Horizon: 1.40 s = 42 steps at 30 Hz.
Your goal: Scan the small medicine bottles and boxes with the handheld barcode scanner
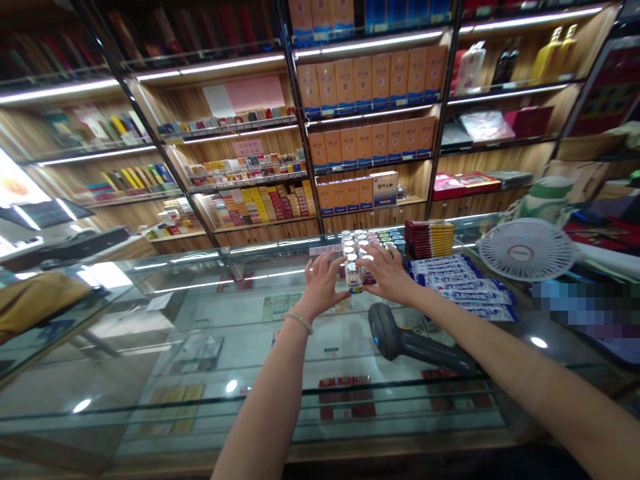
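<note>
Small clear bottles with white caps (353, 269) stand in a tight block on the glass counter, their contents too small to make out. My left hand (321, 283) is at the left side of the front bottles, thumb and forefinger curved against them. From the right, my right hand (387, 272) grips the same front bottles, its fingers partly covering those behind. Rows with pink, green and blue colouring (390, 237) continue behind my right hand. A dark handheld barcode scanner (417, 347) lies on the glass below my right forearm.
Right of the bottles are a stack of red and yellow packs (430, 239) and blue-white wrapped packets (463, 288). A white round fan (525, 249) stands farther right, near a green-and-white jug (547, 197). Shelves of orange boxes (370, 83) line the back wall.
</note>
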{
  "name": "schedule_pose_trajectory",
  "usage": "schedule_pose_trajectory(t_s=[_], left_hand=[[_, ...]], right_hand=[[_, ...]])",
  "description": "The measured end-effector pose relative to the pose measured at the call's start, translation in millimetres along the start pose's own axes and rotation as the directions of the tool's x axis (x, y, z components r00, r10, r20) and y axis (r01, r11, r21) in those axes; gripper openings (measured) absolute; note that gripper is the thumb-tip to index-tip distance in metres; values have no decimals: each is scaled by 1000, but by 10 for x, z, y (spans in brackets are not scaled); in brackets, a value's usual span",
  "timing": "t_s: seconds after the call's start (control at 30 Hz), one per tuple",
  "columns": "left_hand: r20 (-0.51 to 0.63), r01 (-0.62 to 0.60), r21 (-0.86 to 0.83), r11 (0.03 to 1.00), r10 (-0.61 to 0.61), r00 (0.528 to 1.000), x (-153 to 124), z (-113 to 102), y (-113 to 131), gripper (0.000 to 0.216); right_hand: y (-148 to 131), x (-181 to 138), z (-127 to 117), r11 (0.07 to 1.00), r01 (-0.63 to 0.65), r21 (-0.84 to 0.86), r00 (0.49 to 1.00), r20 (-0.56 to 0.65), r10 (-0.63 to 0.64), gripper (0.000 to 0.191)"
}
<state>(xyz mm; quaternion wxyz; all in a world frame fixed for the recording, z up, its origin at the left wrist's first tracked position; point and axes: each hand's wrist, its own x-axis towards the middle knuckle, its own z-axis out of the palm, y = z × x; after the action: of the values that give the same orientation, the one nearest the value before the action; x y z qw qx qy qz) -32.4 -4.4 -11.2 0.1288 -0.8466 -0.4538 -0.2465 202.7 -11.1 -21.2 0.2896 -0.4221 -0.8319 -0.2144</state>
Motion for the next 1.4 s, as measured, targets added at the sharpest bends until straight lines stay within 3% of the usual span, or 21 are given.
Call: schedule_pose_trajectory(t_s=[0.13, 0.27, 0.6, 0.7, 0.9, 1.17, 1.4], left_hand=[[-18, -11, 25, 1000, 12, 1000, 2, -7, -20, 103], [-54, -6, 52, 999, 9, 998, 16, -45, -22, 102], [-94, -5, 29, 1000, 8, 996, 30, -112, -40, 97], [-121, 9, 4, 1000, -9, 993, 40, -131, -32, 91], [-173, 28, 0, 1000, -28, 984, 75, -270, 43, 58], [-241, 89, 117, 989, -59, 969, 182, -619, 220, 55], [-183, 83, 203, 976, -45, 982, -294, -763, 560, 55]], right_hand=[[15, 33, -77, 999, 20, -44, 999, 29, -19, 74], [25, 66, -157, 994, 58, -88, 996, 66, -53, 87], [25, 29, -278, 987, 76, -142, 995, 70, -67, 90], [20, 21, -342, 987, 71, -145, 995, 74, -60, 89], [6, -27, -539, 987, 54, -154, 997, 62, -45, 76], [-37, -196, -895, 975, -4, -222, 1000, 11, 7, 63], [-318, -457, -1161, 973, -142, -181, 990, -21, 140, 51]])
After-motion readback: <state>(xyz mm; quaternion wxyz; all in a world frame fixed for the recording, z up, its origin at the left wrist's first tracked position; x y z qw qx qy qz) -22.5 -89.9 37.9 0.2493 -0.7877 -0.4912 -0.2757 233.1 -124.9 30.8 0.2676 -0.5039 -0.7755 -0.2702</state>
